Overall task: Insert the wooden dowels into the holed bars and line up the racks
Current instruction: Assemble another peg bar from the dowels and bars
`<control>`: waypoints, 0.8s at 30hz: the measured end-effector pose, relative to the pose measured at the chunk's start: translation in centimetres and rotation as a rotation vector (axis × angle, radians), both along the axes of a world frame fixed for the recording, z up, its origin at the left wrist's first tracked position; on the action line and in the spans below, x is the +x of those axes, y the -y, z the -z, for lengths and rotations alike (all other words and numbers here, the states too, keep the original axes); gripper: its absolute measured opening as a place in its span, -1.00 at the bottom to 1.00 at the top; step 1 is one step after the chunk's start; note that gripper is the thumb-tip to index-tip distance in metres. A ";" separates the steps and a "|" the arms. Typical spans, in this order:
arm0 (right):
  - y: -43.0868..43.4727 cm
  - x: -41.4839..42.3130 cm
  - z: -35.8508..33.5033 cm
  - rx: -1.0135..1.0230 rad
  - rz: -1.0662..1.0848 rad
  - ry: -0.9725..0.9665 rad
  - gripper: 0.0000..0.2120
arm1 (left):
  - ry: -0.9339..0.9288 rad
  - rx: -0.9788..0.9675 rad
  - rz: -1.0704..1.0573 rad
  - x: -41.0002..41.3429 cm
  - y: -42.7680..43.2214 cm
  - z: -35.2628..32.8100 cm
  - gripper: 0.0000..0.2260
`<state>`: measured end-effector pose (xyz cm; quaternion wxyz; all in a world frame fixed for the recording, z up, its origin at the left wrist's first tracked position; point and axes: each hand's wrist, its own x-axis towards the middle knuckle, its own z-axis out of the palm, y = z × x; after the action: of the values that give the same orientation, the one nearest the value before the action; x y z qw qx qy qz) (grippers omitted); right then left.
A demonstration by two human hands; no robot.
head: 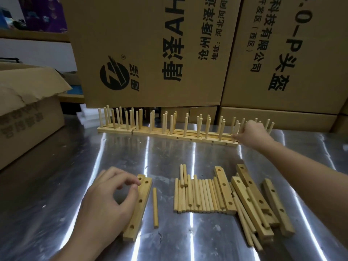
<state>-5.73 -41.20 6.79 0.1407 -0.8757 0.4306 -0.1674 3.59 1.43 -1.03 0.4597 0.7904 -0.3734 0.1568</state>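
Left hand (pixel 113 194) pinches two holed bars (pixel 142 203); right hand (pixel 252 131) grips end rack (pixel 218 142); one loose dowel (pixel 155 208).

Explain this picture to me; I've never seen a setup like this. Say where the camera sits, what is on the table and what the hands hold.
There is no machine: a person works with bare hands, and the one camera sits on their head, looking down. On the shiny metal table lie loose dowels, one single dowel apart, and spare holed bars. At the far edge stands a row of racks, bars with dowels upright in them, before cardboard boxes. The right hand grips the last rack at the row's right end. The left hand curls its fingers at a pair of bars lying side by side; whether it grips them is unclear.
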 end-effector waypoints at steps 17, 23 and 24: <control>-18.0 -8.9 1.0 -0.154 -0.291 -0.002 -0.78 | -0.012 0.203 0.042 0.1 -0.1 0.9 -0.78; -16.4 -12.2 3.2 -0.088 -0.398 -0.201 -0.47 | -0.010 0.209 0.061 0.0 0.1 1.2 -0.77; -16.5 -12.3 3.3 -0.077 -0.415 -0.253 -0.39 | -0.013 0.213 0.065 0.0 0.1 1.1 -0.77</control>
<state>-18.06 -24.75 3.44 0.0835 -0.9641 0.2489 -0.0404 3.59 1.33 -2.14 0.3801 0.8233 -0.4104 0.0961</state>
